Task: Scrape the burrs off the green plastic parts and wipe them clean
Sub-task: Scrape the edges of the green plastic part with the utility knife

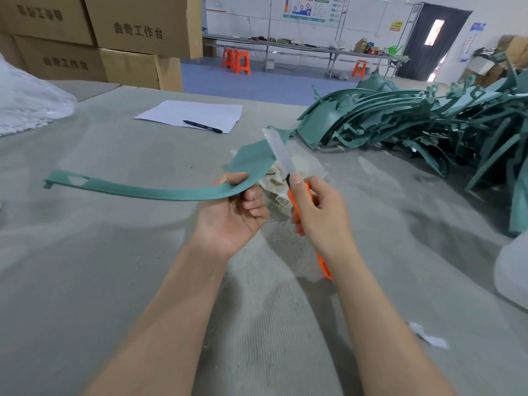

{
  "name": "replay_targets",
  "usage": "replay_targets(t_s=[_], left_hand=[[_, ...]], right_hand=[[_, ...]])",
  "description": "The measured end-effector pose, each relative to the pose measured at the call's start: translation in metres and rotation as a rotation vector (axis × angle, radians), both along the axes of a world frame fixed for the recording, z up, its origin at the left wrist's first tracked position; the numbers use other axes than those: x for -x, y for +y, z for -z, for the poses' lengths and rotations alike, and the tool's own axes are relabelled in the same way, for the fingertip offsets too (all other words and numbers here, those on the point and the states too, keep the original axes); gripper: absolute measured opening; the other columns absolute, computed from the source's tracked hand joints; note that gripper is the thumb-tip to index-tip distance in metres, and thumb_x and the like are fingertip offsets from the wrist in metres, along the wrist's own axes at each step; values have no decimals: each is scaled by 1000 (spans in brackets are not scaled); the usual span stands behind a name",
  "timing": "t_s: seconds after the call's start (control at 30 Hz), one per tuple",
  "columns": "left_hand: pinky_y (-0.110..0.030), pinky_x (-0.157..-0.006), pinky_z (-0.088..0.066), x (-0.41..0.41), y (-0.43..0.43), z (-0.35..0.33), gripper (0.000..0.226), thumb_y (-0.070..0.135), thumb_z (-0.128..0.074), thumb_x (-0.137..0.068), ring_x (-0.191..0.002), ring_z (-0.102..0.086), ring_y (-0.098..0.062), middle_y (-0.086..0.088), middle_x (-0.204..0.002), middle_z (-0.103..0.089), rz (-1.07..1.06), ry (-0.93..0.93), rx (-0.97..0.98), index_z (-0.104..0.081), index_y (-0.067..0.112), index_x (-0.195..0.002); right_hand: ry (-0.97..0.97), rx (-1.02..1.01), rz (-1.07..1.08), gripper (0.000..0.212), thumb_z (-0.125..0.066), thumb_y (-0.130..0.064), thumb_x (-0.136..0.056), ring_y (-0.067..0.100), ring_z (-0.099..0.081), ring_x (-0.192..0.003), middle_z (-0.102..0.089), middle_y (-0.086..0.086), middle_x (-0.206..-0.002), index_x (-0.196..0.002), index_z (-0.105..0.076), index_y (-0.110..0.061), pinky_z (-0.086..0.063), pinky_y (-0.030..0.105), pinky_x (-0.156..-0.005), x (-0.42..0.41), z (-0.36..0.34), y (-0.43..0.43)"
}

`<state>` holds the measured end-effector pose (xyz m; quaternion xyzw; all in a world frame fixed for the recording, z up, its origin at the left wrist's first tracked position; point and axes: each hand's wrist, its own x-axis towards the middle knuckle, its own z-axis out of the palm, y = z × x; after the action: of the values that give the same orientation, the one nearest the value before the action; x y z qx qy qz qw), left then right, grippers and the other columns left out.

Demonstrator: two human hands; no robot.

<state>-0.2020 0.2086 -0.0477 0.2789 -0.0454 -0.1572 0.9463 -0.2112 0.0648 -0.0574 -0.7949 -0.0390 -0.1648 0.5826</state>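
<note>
Here, grey felt table [114, 252]; left hand [231, 215] grips green part [160, 192], right hand [320, 212] grips orange knife [324, 265]; boxes [137, 30] behind.

- A wide work table [114, 252] covered in grey ribbed fabric carries everything.
- A white paper sheet [194, 114] lies at its far middle, a black pen [203, 126] resting on its near edge.
- A heap of curved green plastic parts [414, 130] fills the right side.
- A beige crumpled cloth [274, 187] lies mid-table.
- A small white scrap [428, 335] lies near right.
</note>
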Motion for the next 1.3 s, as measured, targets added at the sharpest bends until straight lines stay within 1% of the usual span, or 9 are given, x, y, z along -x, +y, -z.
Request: replay_targets(t_s=[0.2,0.33,0.5,0.7,0.83,1.03,1.17,1.23,1.3], left_hand=[[-17,-44,-35,-1,0,-1,28,18,-48,-80,-43,-39,-7,2,-51,-43,-9,-24,72,-53,13,-52],[-16,-46,-38,-1,-1,-2,30,18,-47,-80,-46,-42,-6,3,-51,-44,-82,-63,42,-56,14,-51],[-18,-54,-41,-2,2,-1,40,16,-44,-85,-53,-41,-7,3,-49,-43,-139,-77,3,-56,15,-47],[-18,-56,-42,-8,9,4,28,25,-44,-94,-56,-45,-11,0,-62,-46,-98,-9,127,-52,10,-71],[-17,-54,-43,-15,14,6,46,24,-40,-99,-51,-49,-10,0,-59,-49,-146,-5,178,-60,7,-61],[-18,-51,-45,-18,26,4,34,19,-44,-98,-48,-52,-11,-2,-60,-52,-273,51,244,-56,7,-68],[-21,-57,-43,-18,36,8,25,19,-48,-98,-54,-53,-10,0,-64,-55,-343,95,278,-55,10,-75],[-21,-58,-42,-19,40,8,26,21,-48,-98,-54,-56,-10,0,-65,-58,-346,131,248,-57,11,-76],[-21,-54,-43,-19,41,9,30,25,-42,-98,-52,-57,-10,2,-66,-58,-318,154,174,-55,11,-75]], right_hand=[[6,41,-135,39,-51,-45,-96,14,-50,-45,-50,-4,-48,-69,-52,-17,-42,29,-48,7,0,9],[6,36,-236,39,-53,-44,-95,12,-47,-43,-48,-7,-46,-71,-53,-14,-40,27,-44,10,2,13],[9,65,-281,34,-52,-50,-90,11,-46,-42,-46,-9,-45,-61,-52,-33,-39,24,-41,12,2,18],[-11,110,-390,27,-52,-46,-92,10,-49,-43,-47,-8,-45,-67,-59,-38,-41,22,-42,18,3,24],[-19,192,-462,41,-50,-50,-89,8,-46,-42,-48,-7,-45,-73,-55,-13,-41,23,-48,23,3,31],[2,293,-665,38,-55,-44,-90,5,-44,-44,-47,-5,-51,-76,-59,-9,-37,21,-48,38,-2,37],[99,405,-833,33,-61,-42,-91,16,-58,-47,-64,9,-63,-80,-62,-11,-41,12,-47,45,0,41],[154,407,-841,32,-61,-44,-91,25,-62,-54,-66,16,-70,-81,-64,-14,-44,14,-47,42,-2,37],[165,416,-789,32,-62,-44,-91,20,-60,-50,-64,9,-62,-78,-63,-15,-46,15,-48,38,-4,30]])
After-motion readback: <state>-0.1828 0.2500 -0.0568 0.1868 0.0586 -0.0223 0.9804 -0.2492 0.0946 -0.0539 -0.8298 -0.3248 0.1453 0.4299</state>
